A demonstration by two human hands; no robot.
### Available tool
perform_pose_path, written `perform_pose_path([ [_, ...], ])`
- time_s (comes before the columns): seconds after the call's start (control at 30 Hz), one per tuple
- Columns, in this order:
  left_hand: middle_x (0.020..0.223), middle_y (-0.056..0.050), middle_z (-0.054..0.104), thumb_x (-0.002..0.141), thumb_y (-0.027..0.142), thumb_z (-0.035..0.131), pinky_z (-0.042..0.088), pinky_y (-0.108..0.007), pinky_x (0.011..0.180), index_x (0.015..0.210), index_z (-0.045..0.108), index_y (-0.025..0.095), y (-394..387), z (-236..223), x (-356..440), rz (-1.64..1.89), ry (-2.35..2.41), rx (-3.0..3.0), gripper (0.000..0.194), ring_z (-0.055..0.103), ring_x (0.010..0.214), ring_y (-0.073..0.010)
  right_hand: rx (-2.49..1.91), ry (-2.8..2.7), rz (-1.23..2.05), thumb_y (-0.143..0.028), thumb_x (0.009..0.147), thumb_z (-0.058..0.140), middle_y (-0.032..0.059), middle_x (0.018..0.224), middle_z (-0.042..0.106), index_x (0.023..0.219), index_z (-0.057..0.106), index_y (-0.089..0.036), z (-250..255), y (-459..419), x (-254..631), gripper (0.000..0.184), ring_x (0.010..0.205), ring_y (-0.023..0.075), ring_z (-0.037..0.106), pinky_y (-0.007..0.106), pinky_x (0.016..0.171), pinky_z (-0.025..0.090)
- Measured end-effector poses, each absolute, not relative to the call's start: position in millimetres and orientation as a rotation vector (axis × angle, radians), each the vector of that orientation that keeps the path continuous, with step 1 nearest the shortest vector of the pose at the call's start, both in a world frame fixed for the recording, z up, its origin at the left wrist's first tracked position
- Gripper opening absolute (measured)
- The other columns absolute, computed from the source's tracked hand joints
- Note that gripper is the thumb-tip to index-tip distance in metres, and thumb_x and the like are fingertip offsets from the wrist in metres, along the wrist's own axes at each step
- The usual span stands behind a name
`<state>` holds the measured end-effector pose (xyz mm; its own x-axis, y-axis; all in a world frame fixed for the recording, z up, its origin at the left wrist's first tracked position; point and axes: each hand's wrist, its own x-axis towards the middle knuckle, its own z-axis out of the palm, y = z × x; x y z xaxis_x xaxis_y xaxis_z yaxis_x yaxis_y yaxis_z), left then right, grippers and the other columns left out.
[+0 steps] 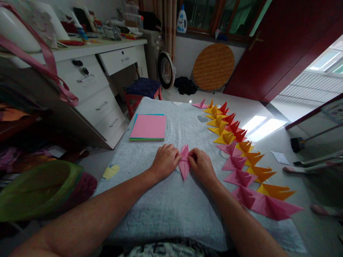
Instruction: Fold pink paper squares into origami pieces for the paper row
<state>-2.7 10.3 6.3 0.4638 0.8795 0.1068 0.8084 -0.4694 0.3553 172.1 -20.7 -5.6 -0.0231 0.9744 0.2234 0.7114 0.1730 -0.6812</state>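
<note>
A pink folded origami paper [184,167] lies on the cloth-covered table in front of me, long and pointed at both ends. My left hand [166,161] presses its left edge, thumb and fingers closed at the paper. On the opposite edge my right hand [200,162] pinches the paper between thumb and fingers. Beyond my left hand sits a stack of square paper [148,127], pink on top with other colours beneath. To the right stand rows of folded paper cranes, among them pink cranes [239,177], yellow cranes [224,137] and red cranes [239,132].
The table wears a pale blue cloth [160,210]. At the left are a green-rimmed bin [40,189] and a white desk [93,92] with drawers. A stool [144,89] stands behind the table, near an open washing machine door [166,70] and a round wooden board [213,66].
</note>
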Motion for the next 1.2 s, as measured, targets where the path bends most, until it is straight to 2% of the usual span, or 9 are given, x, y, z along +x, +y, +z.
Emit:
perform_pose_path([
  [0.27, 0.092, -0.008, 0.061, 0.094, 0.032, 0.056, 0.04, -0.039, 0.08, 0.082, 0.064, 0.019, 6.7, 4.1, 0.0, 0.405, 1.549, 2.465, 0.019, 0.053, 0.092, -0.026, -1.587, -1.88, 0.451, -0.016, 0.087, 0.053, 0.0052, 0.08, 0.066, 0.082, 0.064, -0.021, -8.1, -18.1, 172.7, 0.014, 0.081, 0.0217, 0.056, 0.034, 0.076, 0.04],
  [0.33, 0.099, -0.009, 0.061, 0.093, 0.029, 0.058, 0.04, -0.04, 0.084, 0.093, 0.065, 0.02, 6.6, 5.1, -0.9, 0.464, 1.538, 2.443, 0.012, 0.052, 0.097, -0.0268, -1.576, -1.889, 0.447, -0.016, 0.088, 0.053, 0.0055, 0.081, 0.066, 0.082, 0.065, -0.022, -9.5, -17.1, 173.5, 0.014, 0.081, 0.0218, 0.056, 0.034, 0.076, 0.04],
  [0.43, 0.112, -0.008, 0.062, 0.093, 0.024, 0.056, 0.04, -0.04, 0.091, 0.11, 0.064, 0.022, 7.8, 7.1, -3.7, 0.578, 1.366, 2.476, 0.018, 0.051, 0.105, -0.0259, -1.561, -1.915, 0.45, -0.016, 0.089, 0.054, 0.0059, 0.082, 0.065, 0.083, 0.067, -0.021, -11.1, -15.5, 175.0, 0.015, 0.082, 0.0221, 0.056, 0.034, 0.077, 0.041],
  [0.63, 0.101, -0.006, 0.065, 0.095, 0.022, 0.055, 0.041, -0.036, 0.092, 0.093, 0.069, 0.019, 15.0, 3.8, -8.6, 0.568, 1.021, 2.489, 0.014, 0.053, 0.1, -0.0225, -1.565, -1.972, 0.42, -0.016, 0.09, 0.054, 0.006, 0.081, 0.061, 0.083, 0.068, -0.02, -12.0, -13.9, 176.9, 0.016, 0.083, 0.0222, 0.055, 0.034, 0.077, 0.04],
  [0.87, 0.099, -0.005, 0.063, 0.095, 0.024, 0.057, 0.042, -0.034, 0.088, 0.091, 0.068, 0.018, 20.8, 0.0, -6.3, 0.579, 1.059, 2.403, 0.013, 0.054, 0.096, -0.0215, -1.623, -2.062, 0.325, -0.024, 0.09, 0.06, 0.0075, 0.088, 0.062, 0.09, 0.067, -0.019, -7.5, -17.2, 172.6, 0.009, 0.085, 0.0228, 0.053, 0.036, 0.081, 0.038],
  [1.2, 0.108, -0.004, 0.06, 0.091, 0.027, 0.061, 0.039, -0.039, 0.093, 0.095, 0.069, 0.025, 16.3, 4.3, -2.1, 0.429, 1.292, 2.395, 0.009, 0.05, 0.104, -0.0242, -1.908, -2.064, 0.29, -0.027, 0.09, 0.058, 0.0082, 0.106, 0.059, 0.105, 0.068, -0.025, 6.6, -22.0, 166.2, 0.018, 0.101, 0.0272, 0.049, 0.04, 0.087, 0.034],
])
